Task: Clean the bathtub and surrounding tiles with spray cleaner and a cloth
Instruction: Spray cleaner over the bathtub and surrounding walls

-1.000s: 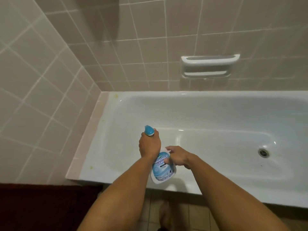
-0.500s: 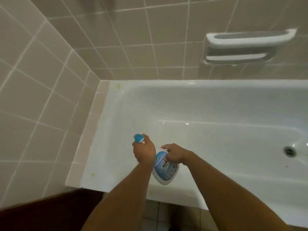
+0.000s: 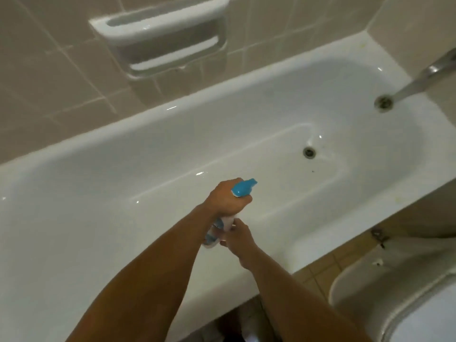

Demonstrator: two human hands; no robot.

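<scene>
Both bare forearms reached from six o'clock toward twelve, converging near the middle. The left hand (image 3: 228, 197) was curled tight around the spray bottle (image 3: 222, 224) at its blue head, knuckles up. The right hand (image 3: 238, 236), just below at five o'clock, gripped the bottle's body.

Both forearms are bare from the bottom edge of the view up to the wrists, with no sleeve or cuff showing on either. The left hand (image 3: 228, 197) and the right hand (image 3: 238, 239), both above the glossy white enamel bathtub (image 3: 98, 193), carry no glove, and no watch, band or ring can be made out, though the picture is soft.
</scene>
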